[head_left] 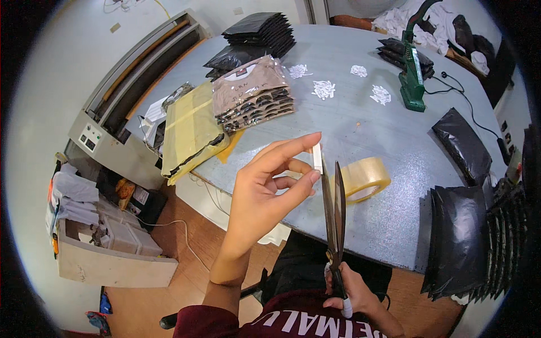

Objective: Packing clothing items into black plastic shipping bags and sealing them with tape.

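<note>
My left hand (262,188) is raised over the table's near edge, its thumb and index finger pinching a small white strip (318,159), perhaps a folded label. Long dark scissors (333,219) point upward in my right hand (360,290). White wrapping shows on their handles, and the blades stand slightly apart. The blade tips are close beside the strip; I cannot tell whether they touch it. Just right of the blades, a roll of yellowish clear tape (372,176) lies on the table. Farther back are several small piles of white strips (323,89).
Bagged brown shirts (251,84), a yellow-wrapped bundle (194,132) and stacked black pouches (256,31) stand at the back left. A green hand tool (413,81) with a cord stands back right. More black pouches (459,236) line the right edge. A long machine (129,84) is left of the table.
</note>
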The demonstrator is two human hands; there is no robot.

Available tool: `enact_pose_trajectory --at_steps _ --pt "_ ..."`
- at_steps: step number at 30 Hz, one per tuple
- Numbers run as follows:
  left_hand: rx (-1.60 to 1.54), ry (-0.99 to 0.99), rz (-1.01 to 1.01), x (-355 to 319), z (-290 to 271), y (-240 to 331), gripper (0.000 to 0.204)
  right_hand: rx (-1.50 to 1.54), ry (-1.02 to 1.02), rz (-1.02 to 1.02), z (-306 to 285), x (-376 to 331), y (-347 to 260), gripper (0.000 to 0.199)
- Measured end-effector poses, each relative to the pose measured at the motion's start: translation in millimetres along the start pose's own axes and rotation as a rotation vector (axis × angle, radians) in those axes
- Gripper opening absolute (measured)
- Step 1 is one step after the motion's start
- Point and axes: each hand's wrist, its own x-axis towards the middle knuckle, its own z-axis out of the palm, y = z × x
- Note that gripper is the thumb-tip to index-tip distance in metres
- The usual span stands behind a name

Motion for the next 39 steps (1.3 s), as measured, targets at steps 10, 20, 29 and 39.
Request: enact_pose_trajectory --at_steps 10,20,29,39 --pt "0.133 0.077 0.101 -20.7 1.3 6.0 0.044 -0.058 0.041 -0.033 14.6 2.7 -16.9 0.059" --pt "0.101 0.068 0.122 -30.5 -0.1 3.3 0.045 -0.078 0.040 -0.015 19.9 0.3 -26.6 0.056" --pt "0.087 0.029 0.118 -33.9 -4.0 0.9 0.046 -0.099 0.056 -0.054 24.0 -5.1 -27.4 0.051" --pt "0.070 0.036 0.147 -38.7 -14.3 -8.8 0.046 -0.133 0.090 -0.008 28.8 -3.7 -24.9 0.040"
